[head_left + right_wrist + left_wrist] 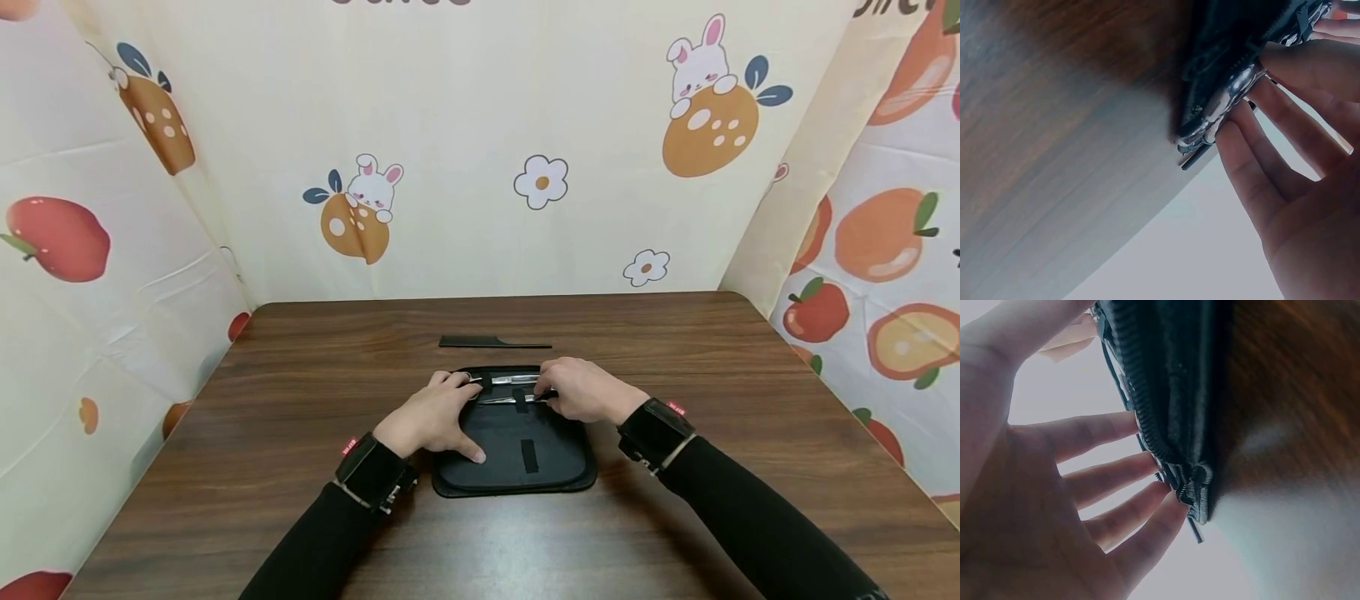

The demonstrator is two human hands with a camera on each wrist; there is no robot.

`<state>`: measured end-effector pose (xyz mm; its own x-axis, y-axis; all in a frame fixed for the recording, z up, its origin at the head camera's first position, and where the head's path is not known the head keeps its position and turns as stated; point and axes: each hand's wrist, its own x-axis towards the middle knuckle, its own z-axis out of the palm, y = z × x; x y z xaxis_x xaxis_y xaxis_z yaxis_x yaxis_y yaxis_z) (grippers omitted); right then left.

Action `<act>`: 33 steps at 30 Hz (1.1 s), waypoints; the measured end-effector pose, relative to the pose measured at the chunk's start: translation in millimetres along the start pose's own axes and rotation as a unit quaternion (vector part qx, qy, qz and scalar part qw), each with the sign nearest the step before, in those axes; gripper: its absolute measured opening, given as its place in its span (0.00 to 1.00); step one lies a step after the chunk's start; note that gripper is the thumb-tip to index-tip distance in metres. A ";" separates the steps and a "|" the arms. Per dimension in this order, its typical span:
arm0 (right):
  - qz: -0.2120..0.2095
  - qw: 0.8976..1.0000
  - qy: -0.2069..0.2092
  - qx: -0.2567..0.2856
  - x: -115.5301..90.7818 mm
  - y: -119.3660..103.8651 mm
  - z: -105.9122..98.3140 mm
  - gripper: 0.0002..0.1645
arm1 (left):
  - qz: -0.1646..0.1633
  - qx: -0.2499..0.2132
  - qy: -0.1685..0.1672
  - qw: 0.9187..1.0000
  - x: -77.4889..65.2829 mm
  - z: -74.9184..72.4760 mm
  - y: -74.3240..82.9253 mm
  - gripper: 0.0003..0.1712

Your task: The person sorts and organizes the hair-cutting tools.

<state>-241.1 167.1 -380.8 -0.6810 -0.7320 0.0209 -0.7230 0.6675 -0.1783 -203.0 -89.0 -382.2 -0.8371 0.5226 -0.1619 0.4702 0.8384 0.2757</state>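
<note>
A black zip case (495, 462) lies opened flat on the table, with slim silver scissors (513, 380) strapped across its upper part. Below them a second slim silver tool (495, 401) runs under a black strap, its dark end at my right fingers. My left hand (438, 417) rests on the case's left side, thumb spread over the black panel and fingertips at the left end of the scissors. In the left wrist view its fingers are nearly straight along the zipper edge (1141, 394). My right hand (585, 390) pinches the lower tool's dark end, at the case's upper right.
A black comb (495, 342) lies on the brown wooden table (337, 350) beyond the case. Behind the table hangs a cream curtain (465, 167) with rabbits and flowers, and fruit-printed sheets (885, 333) hang at the sides.
</note>
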 end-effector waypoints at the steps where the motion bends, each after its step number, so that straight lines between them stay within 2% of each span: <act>1: -0.001 1.000 0.001 0.000 0.2 0.0 0.1 0.09 | 0.000 0.000 0.000 1.000 0.1 0.0 -0.2 0.58; 27: -0.004 0.999 0.022 0.026 8.1 -6.8 6.7 0.09 | -0.004 0.001 -0.004 1.000 2.0 -1.0 1.2 0.58; 33: -0.006 0.999 0.013 0.042 5.7 -3.6 2.9 0.11 | -0.004 0.002 -0.006 1.000 2.0 -0.7 1.0 0.58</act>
<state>-242.0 160.2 -382.9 -0.6755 -0.7358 0.0493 -0.7200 0.6436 -0.2597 -204.5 -87.2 -381.6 -0.8373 0.5181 -0.1748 0.4650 0.8429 0.2706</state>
